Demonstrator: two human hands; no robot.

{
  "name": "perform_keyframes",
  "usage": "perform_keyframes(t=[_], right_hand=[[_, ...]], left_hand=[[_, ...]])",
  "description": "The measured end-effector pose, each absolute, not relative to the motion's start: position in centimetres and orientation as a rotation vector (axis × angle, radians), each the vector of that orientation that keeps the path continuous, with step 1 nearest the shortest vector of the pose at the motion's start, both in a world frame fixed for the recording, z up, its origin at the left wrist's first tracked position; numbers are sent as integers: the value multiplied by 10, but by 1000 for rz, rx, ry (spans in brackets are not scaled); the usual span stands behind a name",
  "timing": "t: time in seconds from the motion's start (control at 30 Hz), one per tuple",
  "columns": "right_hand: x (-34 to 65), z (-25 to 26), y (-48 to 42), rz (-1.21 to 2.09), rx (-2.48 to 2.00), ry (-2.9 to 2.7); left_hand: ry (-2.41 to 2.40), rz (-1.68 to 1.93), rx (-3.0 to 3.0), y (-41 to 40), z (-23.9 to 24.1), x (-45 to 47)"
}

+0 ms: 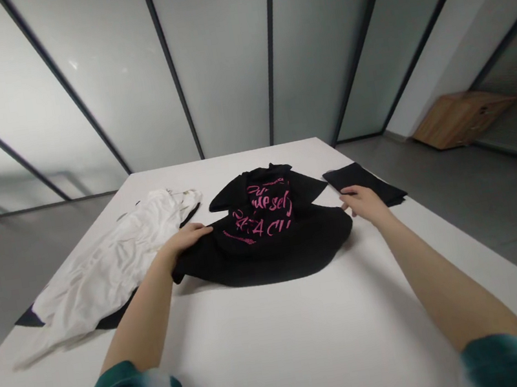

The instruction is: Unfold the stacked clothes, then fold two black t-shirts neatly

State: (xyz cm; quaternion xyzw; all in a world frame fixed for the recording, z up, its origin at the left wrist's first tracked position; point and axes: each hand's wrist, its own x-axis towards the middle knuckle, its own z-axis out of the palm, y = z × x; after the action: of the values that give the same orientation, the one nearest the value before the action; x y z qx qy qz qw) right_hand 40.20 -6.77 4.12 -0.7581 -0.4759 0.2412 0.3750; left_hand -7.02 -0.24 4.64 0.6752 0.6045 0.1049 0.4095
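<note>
A black T-shirt [268,257] with pink lettering lies spread on the white table, its short sleeves out to both sides and its collar at the far end. The near part is lifted off the tabletop and bows toward me. At the left edge, my left hand [189,236] is closed on the cloth, thumb on top and the other fingers hidden. My right hand [362,202] pinches the right edge of the shirt between its fingertips. Just beyond that hand sits a folded black cloth [365,183].
A heap of white clothing [112,262], with dark cloth under it, lies along the left of the white table [287,346]. Frosted glass panels [222,62] stand behind the far edge. A wooden cabinet [462,115] is on the floor at the right.
</note>
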Motion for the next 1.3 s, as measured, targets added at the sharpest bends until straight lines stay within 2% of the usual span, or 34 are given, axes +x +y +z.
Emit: perform_keyframes(t=[0.13, 0.27, 0.43, 0.63, 0.73, 0.8, 0.87, 0.93, 1.0, 1.13, 1.3], right_hand=[[393, 35, -62, 283, -1967, -1562], [357, 21, -53, 269, -1826, -2010], [328, 1, -54, 172, -1843, -2408], [348, -2, -62, 96, -2069, -2267], [365, 9, -60, 156, -2269, -2149], [375, 21, -56, 258, -2366, -2088], [382, 31, -49, 278, -2402, -2006], [384, 37, -40, 165, -2352, -1928], [380, 36, -27, 4, -2217, -1905], [364, 13, -2, 1, -1994, -2103], [355, -15, 17, 177, -2170, -2188]], left_hand=[[1740, 113, 2148, 13, 52, -53], [1524, -11, 2496, 7, 41, -14], [1634, -183, 2510, -5, 19, 7], [1436, -86, 2351, 1, 29, -15], [1332, -223, 2142, 8, 50, -25], [1364, -295, 2083, 12, 61, -26], [1502, -149, 2210, 16, 65, -21], [1593, 112, 2398, 19, 59, -8], [1543, 219, 2518, 20, 47, 11], [1545, 32, 2477, 25, 19, 47], [1804, -77, 2252, 41, 1, 55]])
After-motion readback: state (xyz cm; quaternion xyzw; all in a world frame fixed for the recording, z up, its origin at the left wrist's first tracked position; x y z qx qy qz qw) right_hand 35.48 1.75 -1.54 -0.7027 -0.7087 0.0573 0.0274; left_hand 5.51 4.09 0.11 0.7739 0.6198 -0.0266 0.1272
